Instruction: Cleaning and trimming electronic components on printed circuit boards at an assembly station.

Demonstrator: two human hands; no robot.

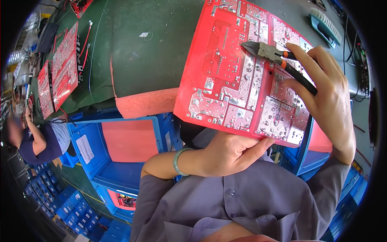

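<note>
Bin (131, 173) in blue holds a pink sheet (130, 141); left fingers (256, 154) clamp a circuit board (236, 97), right fingers (307, 59) grip pliers (268, 52).

A dark green worktop (161, 60) spans the upper area, edged in front by a pink foam strip (147, 105). Below it, 1 large blue crate (85, 139) sits above another. Smaller blue bins (72, 207) stand in rows at lower left, beside green floor (72, 177).
</note>
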